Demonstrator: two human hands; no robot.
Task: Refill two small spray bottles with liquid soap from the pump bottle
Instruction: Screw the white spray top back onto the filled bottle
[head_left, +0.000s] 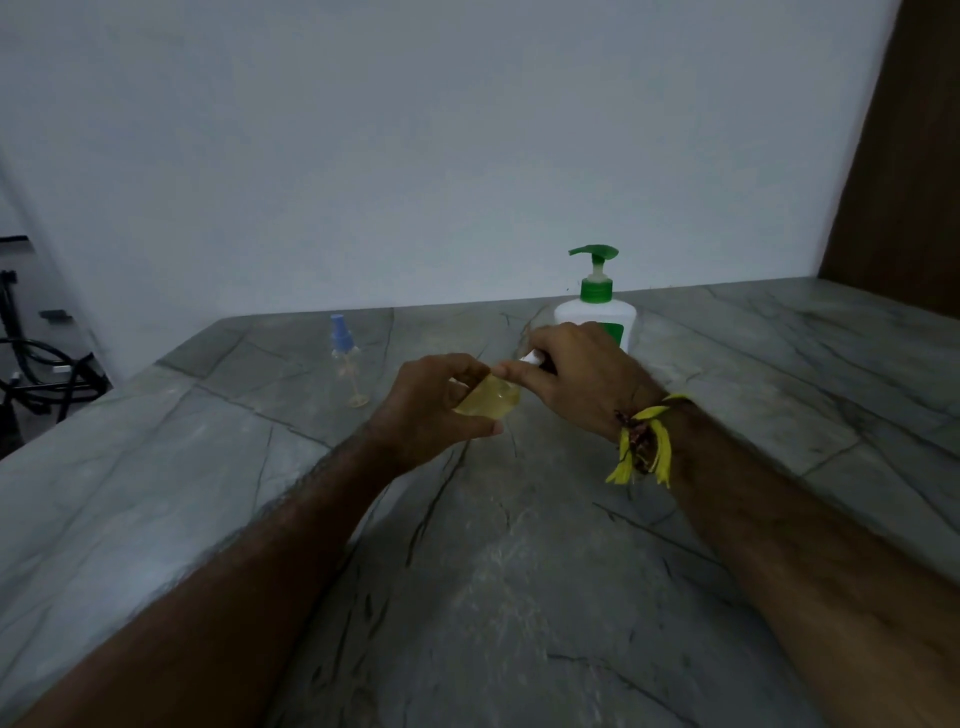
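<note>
My left hand (434, 408) grips a small clear spray bottle (488, 399) that holds yellowish liquid and is tilted towards the right. My right hand (576, 371) pinches that bottle's white spray cap (532, 357) at its neck. Directly behind my right hand stands the white pump bottle (597, 312) with a green pump head; my fingers hide its lower part. A second small spray bottle (347, 364), clear with a blue cap and looking empty, stands upright on the counter to the left of my hands.
The grey marble counter (519, 571) stretches towards me and out to the right. A pale wall rises behind it. Its left edge drops off, with dark cables and equipment (36, 364) beyond. A brown wooden panel (904, 182) is at the far right.
</note>
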